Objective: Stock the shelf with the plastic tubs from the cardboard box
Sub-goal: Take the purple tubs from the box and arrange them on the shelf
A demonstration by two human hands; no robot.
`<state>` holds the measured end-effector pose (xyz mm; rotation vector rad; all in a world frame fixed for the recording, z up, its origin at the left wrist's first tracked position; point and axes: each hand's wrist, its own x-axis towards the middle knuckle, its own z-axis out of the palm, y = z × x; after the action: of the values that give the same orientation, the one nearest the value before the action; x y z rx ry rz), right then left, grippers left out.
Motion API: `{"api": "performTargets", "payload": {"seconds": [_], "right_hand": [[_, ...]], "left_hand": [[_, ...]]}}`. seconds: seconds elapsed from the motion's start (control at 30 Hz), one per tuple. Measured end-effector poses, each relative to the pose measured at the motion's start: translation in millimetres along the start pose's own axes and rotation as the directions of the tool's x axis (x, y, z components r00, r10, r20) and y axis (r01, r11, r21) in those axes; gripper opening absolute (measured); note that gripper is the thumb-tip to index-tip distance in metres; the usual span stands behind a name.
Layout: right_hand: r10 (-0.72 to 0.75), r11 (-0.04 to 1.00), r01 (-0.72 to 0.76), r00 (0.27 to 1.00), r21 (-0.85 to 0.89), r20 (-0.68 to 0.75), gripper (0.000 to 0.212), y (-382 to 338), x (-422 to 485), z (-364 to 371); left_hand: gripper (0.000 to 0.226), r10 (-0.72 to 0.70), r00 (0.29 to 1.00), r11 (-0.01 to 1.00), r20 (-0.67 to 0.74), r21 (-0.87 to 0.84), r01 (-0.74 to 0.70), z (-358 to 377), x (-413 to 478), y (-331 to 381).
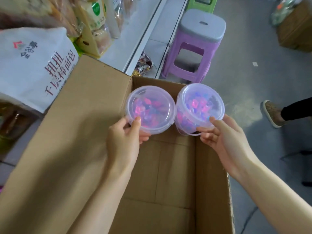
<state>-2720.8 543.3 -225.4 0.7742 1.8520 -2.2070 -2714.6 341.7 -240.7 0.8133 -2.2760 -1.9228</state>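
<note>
Two clear plastic tubs filled with pink, purple and blue pieces are held side by side above the open cardboard box [84, 132]. My left hand [125, 137] grips the near rim of the left tub [151, 108], thumb on the lid and fingers beneath. My right hand [221, 135] pinches the near edge of the right tub [200, 103], whose thin handle hangs below it. The box interior under the tubs shows only bare cardboard. White shelf boards [135, 34] run along the upper left.
A white carton with red print [32, 65] and bagged bread [99, 26] stand on the shelving at the left. A purple stool with a grey seat [195, 48] stands beyond the box. Another person's foot [273, 114] is on the grey floor at the right, a brown box [297, 29] farther back.
</note>
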Motion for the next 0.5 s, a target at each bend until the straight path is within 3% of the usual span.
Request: {"api": "performTargets", "payload": {"seconds": [0.23, 0.5], "right_hand": [[-0.008, 0.997, 0.018, 0.99, -0.072, 0.14, 0.03, -25.6, -70.3, -15.3], [-0.083, 0.959, 0.179, 0.917, -0.218, 0.39, 0.026, -125.1, -204.3, -41.3]], "left_hand": [[0.018, 0.118, 0.989, 0.992, -0.094, 0.055, -0.113, -51.7, -88.4, 31.3], [0.013, 0.18, 0.929, 0.97, -0.323, -0.098, -0.222, -113.9, -242.7, 114.0]]}}
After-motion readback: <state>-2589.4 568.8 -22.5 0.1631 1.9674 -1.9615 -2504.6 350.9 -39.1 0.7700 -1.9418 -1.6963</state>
